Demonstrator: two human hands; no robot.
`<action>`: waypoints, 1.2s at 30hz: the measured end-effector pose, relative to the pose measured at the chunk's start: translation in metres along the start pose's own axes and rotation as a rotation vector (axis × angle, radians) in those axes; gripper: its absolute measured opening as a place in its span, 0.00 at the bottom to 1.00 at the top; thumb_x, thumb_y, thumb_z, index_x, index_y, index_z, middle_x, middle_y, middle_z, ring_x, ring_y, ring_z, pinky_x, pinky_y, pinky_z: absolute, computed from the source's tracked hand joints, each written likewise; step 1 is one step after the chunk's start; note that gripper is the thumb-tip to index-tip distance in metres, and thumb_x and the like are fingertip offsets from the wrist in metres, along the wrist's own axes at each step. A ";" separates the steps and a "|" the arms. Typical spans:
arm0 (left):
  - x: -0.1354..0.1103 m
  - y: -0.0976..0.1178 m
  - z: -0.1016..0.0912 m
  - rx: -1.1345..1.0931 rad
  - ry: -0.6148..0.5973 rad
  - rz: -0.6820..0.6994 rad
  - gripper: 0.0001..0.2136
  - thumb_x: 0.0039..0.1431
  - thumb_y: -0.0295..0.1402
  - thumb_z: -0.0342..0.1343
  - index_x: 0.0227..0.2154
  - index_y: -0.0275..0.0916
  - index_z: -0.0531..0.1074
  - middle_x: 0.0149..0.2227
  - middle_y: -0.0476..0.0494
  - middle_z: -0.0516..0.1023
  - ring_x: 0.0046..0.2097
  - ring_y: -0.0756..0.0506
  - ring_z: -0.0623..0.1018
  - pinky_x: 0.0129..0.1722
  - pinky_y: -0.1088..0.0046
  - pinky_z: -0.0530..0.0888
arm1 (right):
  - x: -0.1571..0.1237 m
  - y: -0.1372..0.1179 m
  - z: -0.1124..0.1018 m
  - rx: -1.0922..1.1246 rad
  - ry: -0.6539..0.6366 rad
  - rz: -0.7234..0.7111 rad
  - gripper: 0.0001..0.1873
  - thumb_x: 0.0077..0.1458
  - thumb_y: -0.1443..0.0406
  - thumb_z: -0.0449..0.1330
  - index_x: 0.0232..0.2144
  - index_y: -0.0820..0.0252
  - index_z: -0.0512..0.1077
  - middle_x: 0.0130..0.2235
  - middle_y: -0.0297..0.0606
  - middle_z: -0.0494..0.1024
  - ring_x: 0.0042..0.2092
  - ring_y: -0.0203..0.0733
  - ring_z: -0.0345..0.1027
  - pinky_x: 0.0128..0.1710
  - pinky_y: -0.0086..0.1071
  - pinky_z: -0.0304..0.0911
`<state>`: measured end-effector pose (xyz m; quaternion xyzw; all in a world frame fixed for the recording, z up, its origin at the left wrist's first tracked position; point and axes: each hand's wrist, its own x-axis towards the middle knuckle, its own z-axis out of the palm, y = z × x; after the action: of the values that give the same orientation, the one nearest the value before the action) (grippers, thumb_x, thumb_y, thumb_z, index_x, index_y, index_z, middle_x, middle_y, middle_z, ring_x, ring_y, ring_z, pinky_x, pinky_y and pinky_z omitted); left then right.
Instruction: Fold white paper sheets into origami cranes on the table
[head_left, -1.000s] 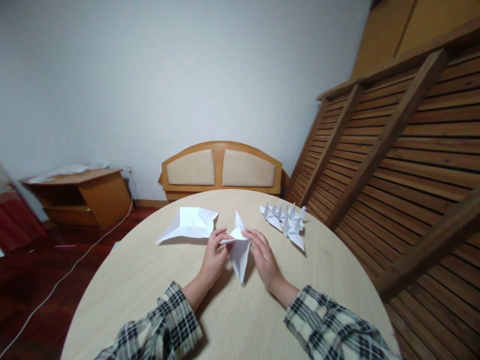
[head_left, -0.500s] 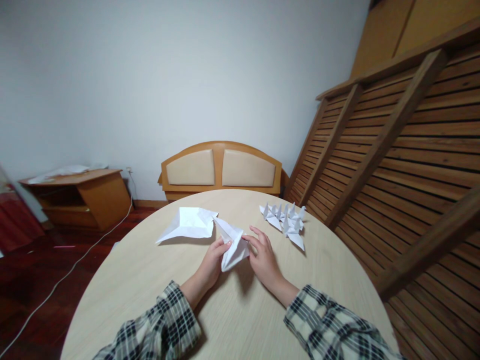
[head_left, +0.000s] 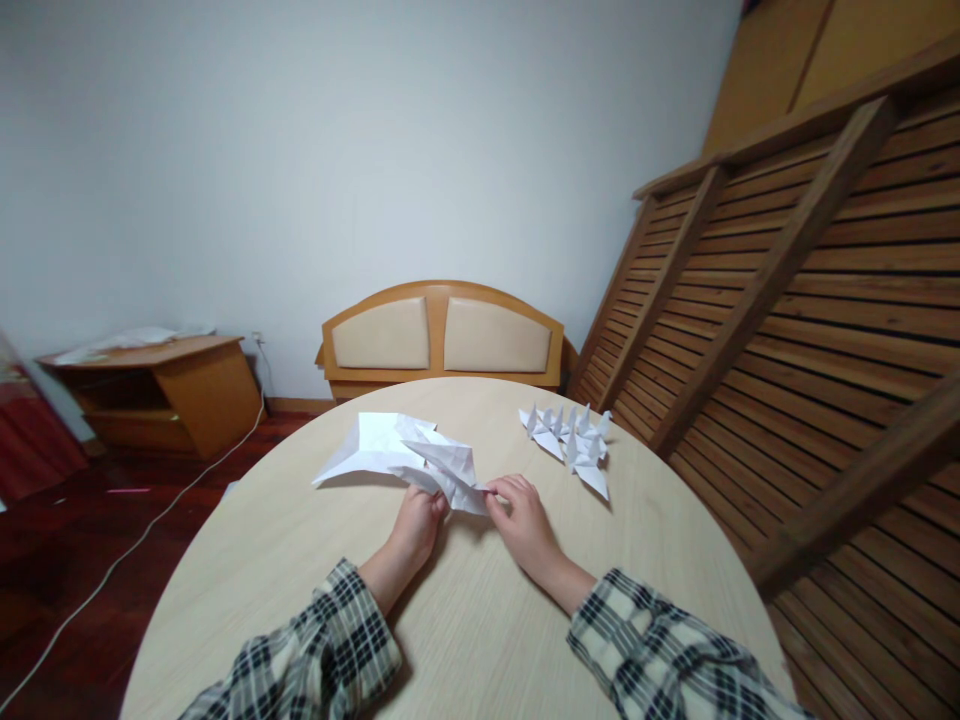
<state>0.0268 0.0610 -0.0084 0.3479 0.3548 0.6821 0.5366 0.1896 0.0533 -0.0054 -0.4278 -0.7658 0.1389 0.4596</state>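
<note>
1. Half a second ago, the folded paper (head_left: 454, 480) had one point going up to the left and its wide part tipped down toward the near edge of the desk (head_left: 487, 630). Now it has turned: two long points stick out to the left, and a narrow end goes to the right.
2. The left hand (head_left: 418, 525) has moved lower. It is curled up nearly like a fist, with the paper's lower side pinched in it.
3. The right hand (head_left: 523, 515) has its thumb and first finger closed on the paper's right end. Its other fingers are bent.
4. The folded paper is held up over the middle of the desk, between the hands and the far edge.
5. The paper sheet (head_left: 367, 445) has stayed near the far left edge. The paper cranes (head_left: 574, 445) have stayed near the far right edge.
6. The left fingertips are mostly hidden by the paper. The folded paper also covers some of the sheet's right side. The cranes are so squashed together that I can't count them. The near edge of the desk is cut off, and so are the checked sleeves (head_left: 322, 640).
7. The folded paper is white and thin, with sharp points. The sheet is creased, with bent-up corners. The cranes have pointy wings. The desk is round, pale and wood-grained.
</note>
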 end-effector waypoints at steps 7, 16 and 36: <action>-0.005 0.006 0.003 -0.024 0.041 0.027 0.12 0.38 0.33 0.62 0.31 0.38 0.72 0.31 0.48 0.77 0.33 0.46 0.74 0.32 0.73 0.70 | 0.000 0.000 0.004 0.125 -0.002 0.037 0.09 0.59 0.67 0.56 0.29 0.57 0.74 0.31 0.37 0.76 0.38 0.44 0.69 0.40 0.36 0.60; 0.000 0.005 -0.005 0.096 0.132 0.075 0.13 0.43 0.38 0.62 0.33 0.40 0.71 0.31 0.50 0.76 0.33 0.48 0.73 0.31 0.76 0.68 | 0.000 -0.006 0.004 0.402 -0.094 0.165 0.09 0.56 0.60 0.59 0.33 0.59 0.76 0.28 0.33 0.74 0.32 0.40 0.65 0.34 0.32 0.60; 0.011 0.010 -0.008 -0.234 0.215 -0.073 0.11 0.49 0.37 0.65 0.33 0.38 0.72 0.29 0.51 0.77 0.28 0.50 0.74 0.28 0.76 0.71 | 0.014 0.015 -0.010 1.058 0.040 0.491 0.15 0.47 0.54 0.63 0.20 0.57 0.68 0.17 0.32 0.68 0.21 0.38 0.62 0.24 0.33 0.63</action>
<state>0.0130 0.0689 -0.0035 0.1950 0.3405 0.7321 0.5568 0.2029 0.0714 -0.0004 -0.3078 -0.4617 0.5969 0.5795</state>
